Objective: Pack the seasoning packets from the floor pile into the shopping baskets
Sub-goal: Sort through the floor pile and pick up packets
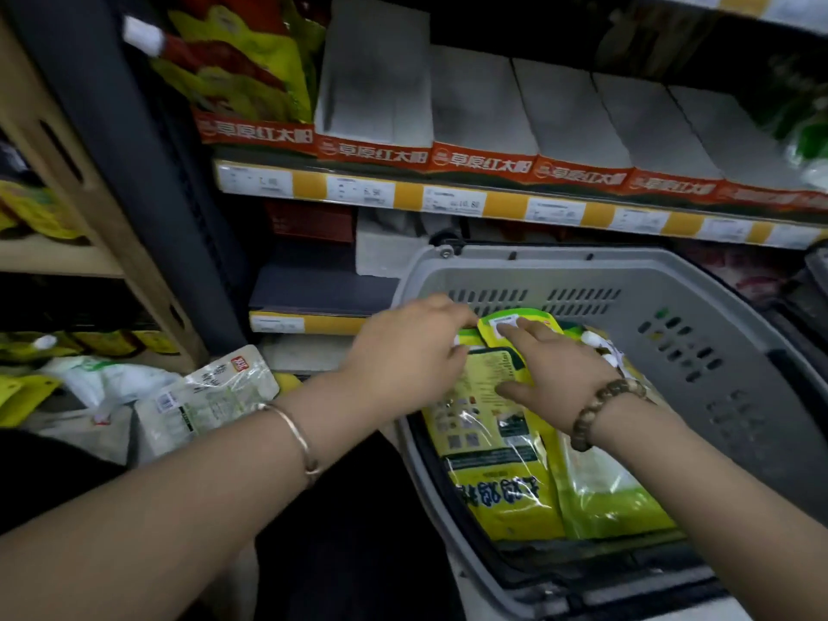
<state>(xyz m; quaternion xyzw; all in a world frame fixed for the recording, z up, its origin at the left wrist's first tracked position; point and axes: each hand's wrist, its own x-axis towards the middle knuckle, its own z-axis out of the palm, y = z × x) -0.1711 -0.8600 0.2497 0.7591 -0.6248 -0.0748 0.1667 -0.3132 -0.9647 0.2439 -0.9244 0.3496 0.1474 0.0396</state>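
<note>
Presently: shelf (493, 203) spans the far side, with the grey shopping basket (672, 280) below it, right of centre, holding yellow-green seasoning packets (502, 481) laid flat. The floor pile (210, 392) lies near left, not yet packed. Left hand (416, 347) curls its fingers over the top packet's far edge. Right hand (555, 369) presses flat on it, fingers spread, gripping nothing. Packets look soft, light and probably slippery (film glints), so best pinched at a sealed edge, not the bulging middle.

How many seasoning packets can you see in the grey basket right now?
3: blue-lettered packet near left, green-and-clear packet right of it, white-stickered packet at the far end, touched by left hand and right hand. More may hide beneath.
</note>
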